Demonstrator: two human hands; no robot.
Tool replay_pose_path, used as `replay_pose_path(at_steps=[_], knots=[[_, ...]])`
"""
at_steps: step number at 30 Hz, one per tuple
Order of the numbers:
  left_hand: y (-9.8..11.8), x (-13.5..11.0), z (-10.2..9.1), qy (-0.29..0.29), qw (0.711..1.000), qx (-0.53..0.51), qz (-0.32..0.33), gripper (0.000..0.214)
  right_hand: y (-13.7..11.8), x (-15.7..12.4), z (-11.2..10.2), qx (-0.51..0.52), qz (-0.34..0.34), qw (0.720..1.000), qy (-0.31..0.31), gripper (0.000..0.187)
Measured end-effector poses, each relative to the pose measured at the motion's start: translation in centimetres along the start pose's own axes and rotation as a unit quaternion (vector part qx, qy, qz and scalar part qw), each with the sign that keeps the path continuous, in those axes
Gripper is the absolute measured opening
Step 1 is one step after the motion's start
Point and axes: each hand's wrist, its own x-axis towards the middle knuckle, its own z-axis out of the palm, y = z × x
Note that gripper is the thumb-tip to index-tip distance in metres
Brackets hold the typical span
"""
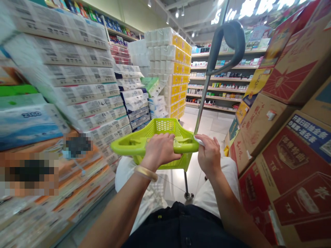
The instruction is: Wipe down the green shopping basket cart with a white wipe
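Observation:
A lime-green shopping basket [126, 148] with perforated sides stands in front of me, its near rim facing my body. My left hand [161, 148], with a bangle at the wrist, lies over the middle of that rim, fingers curled round it. At the rim's right end, my right hand [210, 155] is closed on a small white cloth or tissue [198, 140], which touches the green plastic. Beside the basket's right corner rises a metal pole [202, 103] topped by a grey loop handle [242, 43]. The basket's floor is mostly hidden.
Wrapped paper packs [88, 69] are stacked high on my left. Yellow-and-white tissue bundles [178, 79] stand ahead. Cardboard cartons [284, 155] line the right side. Beyond the tiled floor [204, 121] are stocked shelves [222, 81]. A caster [189, 196] sits below the basket, between my legs.

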Motion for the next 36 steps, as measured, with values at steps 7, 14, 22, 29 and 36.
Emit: replay_pose_path(at_steps=[7, 14, 22, 29, 36], knots=[[0.3, 0.1, 0.0, -0.009, 1.0, 0.004, 0.001, 0.054, -2.0, -0.7, 0.5, 0.047, -0.077, 0.994, -0.057, 0.038], [1.1, 0.4, -0.3, -0.015, 1.0, -0.009, -0.001, 0.054, -0.7, -0.3, 0.3, 0.008, -0.026, 0.999, -0.017, 0.036], [1.4, 0.2, -0.4, -0.007, 1.0, 0.001, 0.0, 0.054, 0.7, -0.1, -0.2, -0.003, -0.004, 1.0, -0.009, 0.034], [1.0, 0.1, -0.2, -0.009, 1.0, -0.001, 0.005, 0.053, -1.7, -1.3, 0.3, 0.032, -0.07, 0.996, -0.041, 0.036], [0.6, -0.1, -0.4, -0.018, 1.0, -0.001, -0.002, 0.051, 0.1, -0.8, -0.3, 0.022, -0.027, 0.999, -0.011, 0.035]])
